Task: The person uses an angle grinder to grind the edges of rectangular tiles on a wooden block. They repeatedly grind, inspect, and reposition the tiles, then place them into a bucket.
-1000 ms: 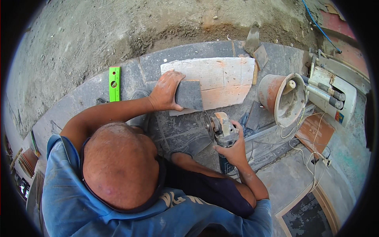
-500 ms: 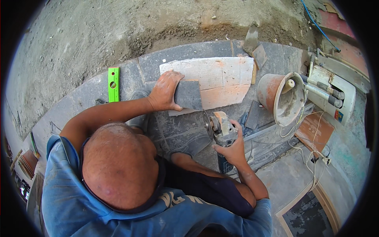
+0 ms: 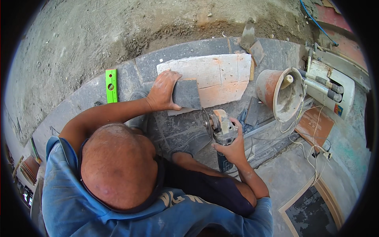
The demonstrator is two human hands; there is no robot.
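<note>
My left hand (image 3: 164, 91) grips a dark grey tile (image 3: 188, 94) at its left side, fingers over the far edge and thumb at the near edge. The tile lies partly over a white slab (image 3: 225, 75) with orange dust and thin lines across it. In my right hand (image 3: 233, 147) is an angle grinder (image 3: 224, 128), held round its body. Its cutting disc (image 3: 206, 123) stands on edge at the tile's near right corner; whether it touches or spins I cannot tell.
A green spirit level (image 3: 111, 86) lies to the left. On the right are a dirty bucket (image 3: 269, 93) tipped on its side, a white case-like object (image 3: 343, 87), a brown tile (image 3: 314, 125) and tangled cords (image 3: 315, 158). A trowel (image 3: 248, 35) sits beyond the slab.
The whole view has shifted very slightly. Both hands keep their hold, and the grinder's disc stays at the tile's corner.
</note>
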